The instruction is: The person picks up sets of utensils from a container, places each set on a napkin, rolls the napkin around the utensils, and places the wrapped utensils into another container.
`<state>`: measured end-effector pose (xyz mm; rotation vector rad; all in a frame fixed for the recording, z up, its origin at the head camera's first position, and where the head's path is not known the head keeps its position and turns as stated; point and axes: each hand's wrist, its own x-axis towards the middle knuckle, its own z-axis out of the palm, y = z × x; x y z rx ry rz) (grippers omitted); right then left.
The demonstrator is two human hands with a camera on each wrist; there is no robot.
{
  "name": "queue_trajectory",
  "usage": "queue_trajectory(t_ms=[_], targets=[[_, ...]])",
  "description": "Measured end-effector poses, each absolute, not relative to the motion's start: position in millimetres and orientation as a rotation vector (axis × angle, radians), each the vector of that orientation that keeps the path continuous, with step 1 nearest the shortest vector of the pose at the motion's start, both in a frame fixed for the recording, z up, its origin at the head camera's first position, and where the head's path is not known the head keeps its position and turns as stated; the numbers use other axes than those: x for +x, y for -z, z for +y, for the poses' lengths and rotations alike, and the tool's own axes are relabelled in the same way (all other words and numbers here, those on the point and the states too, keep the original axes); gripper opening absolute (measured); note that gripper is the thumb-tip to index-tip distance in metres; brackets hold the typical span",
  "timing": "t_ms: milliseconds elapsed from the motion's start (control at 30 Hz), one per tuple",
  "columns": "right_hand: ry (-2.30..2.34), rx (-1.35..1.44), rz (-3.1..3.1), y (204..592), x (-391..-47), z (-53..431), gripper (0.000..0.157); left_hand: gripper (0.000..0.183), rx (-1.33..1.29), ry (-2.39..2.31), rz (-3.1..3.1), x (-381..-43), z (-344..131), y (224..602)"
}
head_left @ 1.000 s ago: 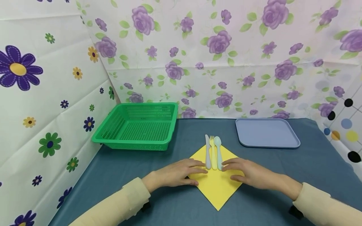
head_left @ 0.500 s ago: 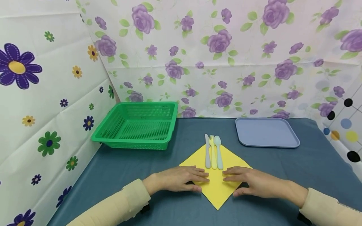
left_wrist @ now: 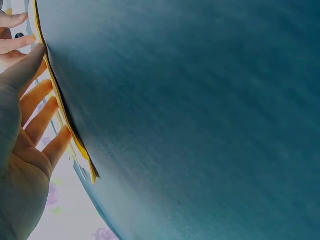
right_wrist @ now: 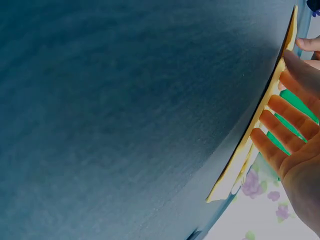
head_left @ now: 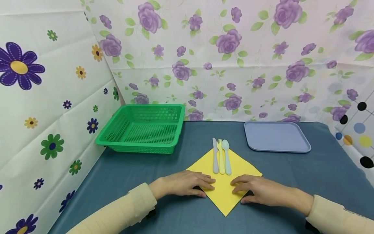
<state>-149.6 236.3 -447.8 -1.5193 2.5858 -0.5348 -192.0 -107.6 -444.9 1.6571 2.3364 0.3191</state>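
In the head view a yellow napkin [head_left: 224, 195] lies flat with one corner pointing toward me. A grey knife [head_left: 215, 159], a pale yellow fork [head_left: 221, 162] and a pale green spoon [head_left: 226, 159] lie side by side on its far half. My left hand [head_left: 190, 183] rests over the napkin's near left edge, fingers extended and slightly bent. Across from it, my right hand [head_left: 260, 190] lies over the near right edge with its fingers spread. Both wrist views show fingertips touching the napkin [left_wrist: 60, 97] along its edge, with nothing gripped.
A green basket [head_left: 172, 148] stands at the back left of the blue tablecloth [head_left: 172, 214]. At the back right lies a blue-grey tray [head_left: 276, 136]. Flower-printed cloth [head_left: 204, 84] hangs behind the table and along the left side.
Both hands have drawn back toward me, away from the cutlery handles, and now lie along the napkin's near edges. The napkin's side corners have come into view. The cutlery stays put.
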Motion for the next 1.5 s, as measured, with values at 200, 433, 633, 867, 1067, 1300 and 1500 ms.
queue_trajectory(t_ms=[200, 433, 633, 867, 1067, 1300, 1500], targets=[[0.537, -1.613, 2.61, 452.4, -152.5, 232.9, 0.029, 0.032, 1.691, -0.356, 2.36, -194.4, -106.1, 444.8], [0.55, -1.593, 2.632, 452.3, -153.0, 231.0, 0.022, 0.019, 1.738, -0.404, 2.379, -194.9, -106.6, 445.4], [0.539, -1.466, 2.625, 450.7, -151.4, 231.7, 0.029, 0.025, 1.684, -0.455, 2.408, -194.3, -106.1, 445.6], [0.546, -1.494, 2.642, 452.6, -152.0, 230.0, 0.033, 0.026, 1.497, -0.561, 2.436, -192.9, -105.1, 444.9], [0.676, -1.487, 2.65, 451.3, -154.2, 230.3, 0.027, 0.025, 1.422, -0.646, 2.424, -193.2, -106.3, 444.7], [0.737, -1.367, 2.687, 450.6, -156.2, 228.4, 0.018, 0.035, 1.463, -0.575, 2.409, -194.3, -108.0, 444.8], [0.77, -1.306, 2.694, 451.5, -157.2, 228.8, 0.016, 0.044, 1.496, -0.476, 2.401, -195.0, -108.2, 444.9]])
